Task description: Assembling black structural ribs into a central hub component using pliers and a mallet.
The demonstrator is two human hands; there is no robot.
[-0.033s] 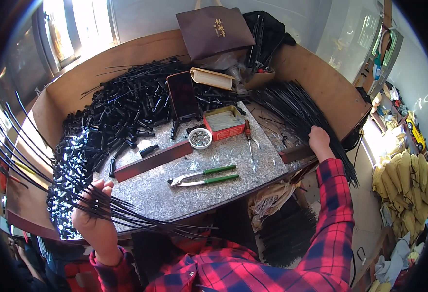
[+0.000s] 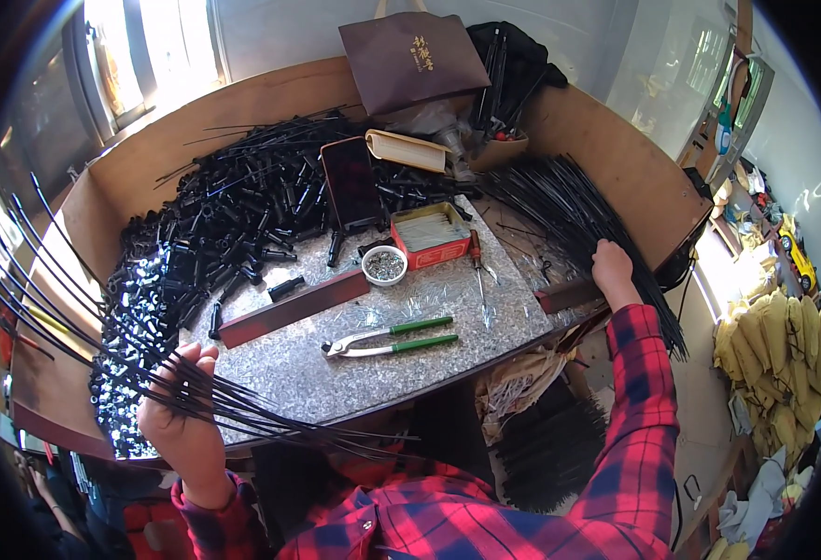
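Observation:
My left hand, at the table's near left corner, is closed around a loose bunch of thin black rods. They fan out past the hand to the upper left, and their other ends reach toward my body. On the right, my right hand has its fingers curled onto a thick heap of similar black rods; its fingertips are partly hidden. Green-handled pincers lie on the speckled tabletop between my hands. A dark red bar lies behind them.
Black tubular parts pile up at the back left. Nearby stand a white bowl of small metal bits, a red box of thin sticks, a phone and a red-handled tool. A wooden wall with a dark bag borders the table.

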